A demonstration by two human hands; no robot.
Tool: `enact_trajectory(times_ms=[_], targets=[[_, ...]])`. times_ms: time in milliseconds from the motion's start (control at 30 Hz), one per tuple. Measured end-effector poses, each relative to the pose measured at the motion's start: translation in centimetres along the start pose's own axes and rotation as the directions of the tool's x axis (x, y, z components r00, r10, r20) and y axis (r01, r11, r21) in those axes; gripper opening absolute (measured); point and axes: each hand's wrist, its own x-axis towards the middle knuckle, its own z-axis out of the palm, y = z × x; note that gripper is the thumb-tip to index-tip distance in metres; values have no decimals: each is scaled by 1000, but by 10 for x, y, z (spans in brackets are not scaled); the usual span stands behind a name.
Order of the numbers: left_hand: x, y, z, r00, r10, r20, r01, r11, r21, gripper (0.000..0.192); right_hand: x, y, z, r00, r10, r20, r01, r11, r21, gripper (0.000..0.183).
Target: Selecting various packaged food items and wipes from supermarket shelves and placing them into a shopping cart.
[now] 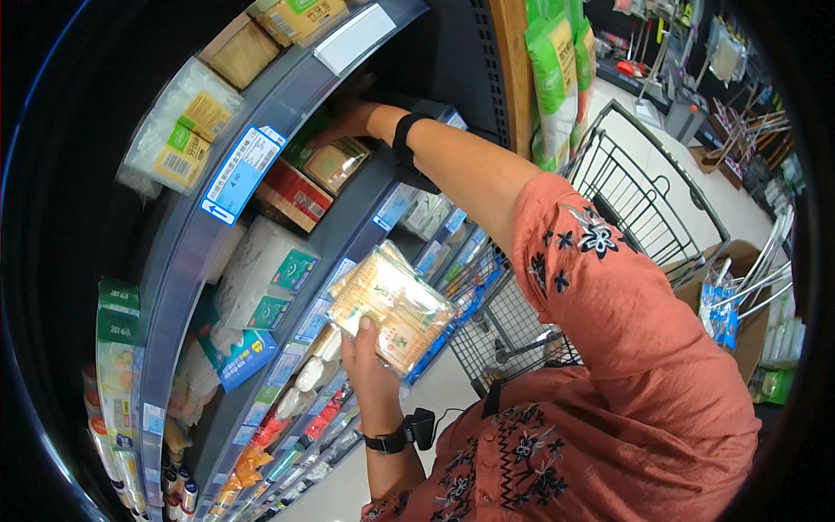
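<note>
My left hand (pixel 370 346) grips a stack of clear plastic packs of wooden toothpicks (pixel 394 303), thumb on top, in front of the shelf edge. Up on a shelf, my right hand (pixel 346 121) reaches in behind the upper shelf's rim, its fingers dark and partly hidden. It lies at a green-and-brown pack (pixel 336 163), and whether it grips anything cannot be told. Just below that pack is a red-and-tan box (pixel 297 196). White packs with green labels (pixel 264 280) lie further along the same shelf, beside a blue packet (pixel 241 352).
Bagged floss picks (pixel 182 124) stand on the upper shelf, above a blue price tag (pixel 242 175). A wire shopping cart (pixel 502 326) stands below my right arm. Green bags (pixel 551 78) hang by a wooden post (pixel 512 72). A cardboard box (pixel 750 261) is at the right.
</note>
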Motion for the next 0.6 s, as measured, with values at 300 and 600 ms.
enact_trajectory(times_ms=[300, 600], targets=[[-6, -1, -1, 1000, 22, 8, -22, 1000, 1, 47, -10, -15, 6, 996, 64, 63, -69, 994, 86, 91], [-10, -1, 5, 998, 0, 60, 0, 1000, -13, 45, -22, -1, 24, 967, -160, -198, 188, 973, 132, 71]])
